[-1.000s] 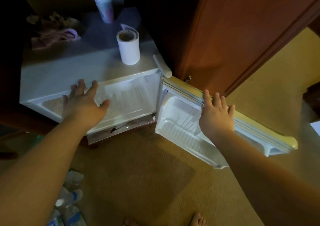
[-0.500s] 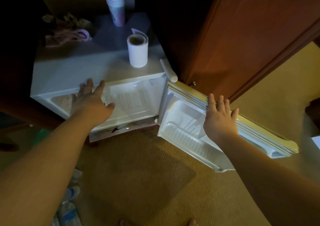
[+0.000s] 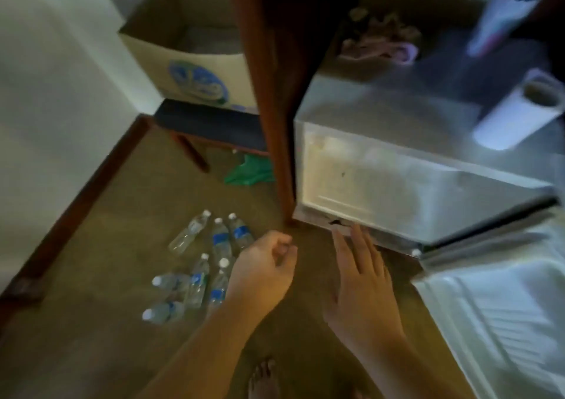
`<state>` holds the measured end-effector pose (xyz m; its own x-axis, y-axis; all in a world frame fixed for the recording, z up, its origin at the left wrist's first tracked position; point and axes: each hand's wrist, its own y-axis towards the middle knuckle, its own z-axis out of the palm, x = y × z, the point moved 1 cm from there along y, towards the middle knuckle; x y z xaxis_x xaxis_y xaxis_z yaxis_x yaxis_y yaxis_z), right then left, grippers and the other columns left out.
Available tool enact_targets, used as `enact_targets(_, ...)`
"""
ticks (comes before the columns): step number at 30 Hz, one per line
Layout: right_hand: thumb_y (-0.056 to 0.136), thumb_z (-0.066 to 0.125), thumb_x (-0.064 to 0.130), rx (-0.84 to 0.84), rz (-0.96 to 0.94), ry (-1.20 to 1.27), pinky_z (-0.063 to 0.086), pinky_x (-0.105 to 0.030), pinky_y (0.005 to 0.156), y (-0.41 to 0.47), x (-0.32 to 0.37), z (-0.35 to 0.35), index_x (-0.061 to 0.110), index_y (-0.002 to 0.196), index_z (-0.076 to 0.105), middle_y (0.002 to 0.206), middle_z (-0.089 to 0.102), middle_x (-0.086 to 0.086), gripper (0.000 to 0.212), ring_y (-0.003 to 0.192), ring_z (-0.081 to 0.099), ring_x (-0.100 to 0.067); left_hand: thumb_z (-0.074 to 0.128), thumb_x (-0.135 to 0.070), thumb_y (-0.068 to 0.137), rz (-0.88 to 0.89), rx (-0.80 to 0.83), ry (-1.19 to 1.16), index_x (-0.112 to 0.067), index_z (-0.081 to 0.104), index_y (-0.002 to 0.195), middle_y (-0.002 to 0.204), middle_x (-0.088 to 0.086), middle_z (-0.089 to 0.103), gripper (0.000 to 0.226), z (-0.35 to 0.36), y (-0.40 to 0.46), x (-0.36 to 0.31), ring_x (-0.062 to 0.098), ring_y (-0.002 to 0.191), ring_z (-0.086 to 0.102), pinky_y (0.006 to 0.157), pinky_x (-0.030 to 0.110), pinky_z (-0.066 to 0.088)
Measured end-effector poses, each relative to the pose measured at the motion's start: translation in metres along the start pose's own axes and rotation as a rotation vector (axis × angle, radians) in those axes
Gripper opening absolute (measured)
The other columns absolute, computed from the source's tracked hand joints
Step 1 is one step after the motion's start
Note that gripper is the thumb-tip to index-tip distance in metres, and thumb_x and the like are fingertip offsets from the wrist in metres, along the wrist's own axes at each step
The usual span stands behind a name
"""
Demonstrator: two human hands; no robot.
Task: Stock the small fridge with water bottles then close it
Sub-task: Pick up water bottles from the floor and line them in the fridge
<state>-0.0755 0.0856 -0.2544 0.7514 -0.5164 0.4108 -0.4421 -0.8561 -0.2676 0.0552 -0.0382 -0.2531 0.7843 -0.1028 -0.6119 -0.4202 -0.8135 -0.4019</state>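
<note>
Several small water bottles (image 3: 198,267) with white caps and blue labels lie on the carpet at lower left. The small white fridge (image 3: 382,114) stands at right, and its door (image 3: 495,313) hangs wide open at the lower right. My left hand (image 3: 263,273) hovers just right of the bottles with fingers loosely curled, holding nothing. My right hand (image 3: 360,279) is stretched flat in front of the fridge's bottom edge, fingers straight and empty. The picture is blurred by motion.
A paper roll (image 3: 516,117), stacked cups (image 3: 501,16) and a crumpled cloth (image 3: 379,40) sit on the fridge top. A wooden cabinet post (image 3: 269,92) stands left of the fridge. A cardboard box (image 3: 189,46) rests on a dark stool; a green bag (image 3: 250,170) lies on the floor.
Both hands have come off the fridge and its door and dropped low towards the floor. The view has swung left, bringing the bottles on the carpet into sight.
</note>
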Motion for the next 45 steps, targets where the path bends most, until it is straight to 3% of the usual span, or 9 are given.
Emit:
enact_targets(6, 0.1, 0.054, 0.033, 0.245, -0.113, 0.22, 0.027, -0.042, 0.125, 0.001, 0.062, 0.087, 0.037, 0.162, 0.012, 0.171, 0.01, 0.01, 0.075, 0.156, 0.015, -0.015, 0.054, -0.028, 0.098, -0.346, -0.103, -0.135, -0.04, 0.068, 0.099, 0.09, -0.019, 0.071, 0.019, 0.0, -0.052, 0.114, -0.005, 0.083, 0.067, 0.08, 0.028, 0.059)
enact_targets(12, 0.101, 0.055, 0.034, 0.387, -0.254, 0.17, 0.035, -0.032, 0.119, 0.007, 0.075, 0.152, 0.04, 0.16, 0.015, 0.167, 0.017, 0.013, 0.072, 0.149, 0.023, -0.006, 0.057, -0.044, 0.099, -0.593, -0.383, -0.28, -0.036, 0.066, 0.098, 0.089, -0.018, 0.07, 0.012, 0.007, -0.07, 0.193, 0.007, 0.064, 0.067, 0.053, 0.028, 0.053)
enact_targets(17, 0.101, 0.053, 0.038, 0.431, -0.345, 0.072, 0.039, -0.035, 0.117, 0.039, 0.083, 0.216, 0.041, 0.159, 0.018, 0.164, 0.024, 0.012, 0.068, 0.147, 0.028, -0.007, 0.058, -0.05, 0.095, -0.681, -0.411, -0.297, -0.035, 0.064, 0.095, 0.086, -0.017, 0.071, 0.016, 0.029, -0.054, 0.259, 0.012, 0.069, 0.07, 0.064, 0.041, 0.063)
enact_targets(20, 0.101, 0.054, 0.035, 0.397, -0.443, 0.004, 0.042, -0.032, 0.113, 0.074, 0.096, 0.266, 0.034, 0.159, 0.024, 0.159, 0.034, 0.008, 0.065, 0.143, 0.035, -0.011, 0.057, -0.049, 0.094, -0.678, -0.368, -0.252, -0.033, 0.064, 0.097, 0.085, -0.013, 0.07, 0.017, 0.049, -0.021, 0.308, 0.014, 0.081, 0.07, 0.074, 0.037, 0.059)
enact_targets(26, 0.1, 0.06, 0.033, 0.313, -0.486, -0.111, 0.05, -0.035, 0.101, 0.155, 0.117, 0.343, 0.035, 0.156, 0.03, 0.148, 0.041, 0.003, 0.064, 0.134, 0.042, -0.017, 0.05, -0.049, 0.093, -0.567, -0.233, -0.133, -0.036, 0.058, 0.104, 0.081, -0.006, 0.072, 0.018, 0.078, 0.068, 0.391, 0.014, 0.074, 0.07, 0.075, 0.041, 0.061)
enact_targets(30, 0.102, 0.056, 0.036, 0.342, -0.55, -0.159, 0.043, -0.043, 0.108, 0.193, 0.118, 0.377, 0.035, 0.152, 0.036, 0.145, 0.044, -0.002, 0.054, 0.133, 0.042, -0.023, 0.05, -0.054, 0.093, -0.544, -0.144, -0.003, -0.033, 0.058, 0.119, 0.097, -0.002, 0.071, 0.034, 0.098, 0.117, 0.434, 0.021, 0.089, 0.068, 0.083, 0.042, 0.059)
enact_targets(35, 0.101, 0.057, 0.038, 0.395, -0.604, -0.21, 0.051, -0.04, 0.096, 0.222, 0.108, 0.407, 0.034, 0.139, 0.049, 0.133, 0.045, 0.0, 0.039, 0.12, 0.048, -0.019, 0.044, -0.063, 0.093, -0.48, -0.102, 0.15, -0.025, 0.049, 0.135, 0.121, 0.004, 0.066, 0.057, 0.141, 0.163, 0.468, 0.025, 0.107, 0.064, 0.088, 0.045, 0.055)
enact_targets(40, 0.1, 0.061, 0.039, 0.408, -0.61, -0.168, 0.053, -0.038, 0.094, 0.243, 0.089, 0.423, 0.03, 0.13, 0.052, 0.131, 0.04, 0.001, 0.032, 0.111, 0.054, -0.018, 0.06, -0.07, 0.083, -0.494, 0.004, 0.427, -0.019, 0.039, 0.149, 0.147, 0.013, 0.048, 0.085, 0.191, 0.203, 0.48, 0.034, 0.128, 0.053, 0.095, 0.049, 0.053)
enact_targets(45, 0.096, 0.069, 0.035, 0.348, -0.609, 0.005, 0.052, -0.031, 0.092, 0.249, 0.068, 0.399, 0.027, 0.12, 0.06, 0.121, 0.046, 0.007, 0.026, 0.104, 0.056, -0.009, 0.055, -0.033, 0.097, -0.443, -0.044, 0.512, -0.018, 0.051, 0.138, 0.118, 0.006, 0.063, 0.043, 0.207, 0.208, 0.49, 0.022, 0.098, 0.064, 0.08, 0.041, 0.06)
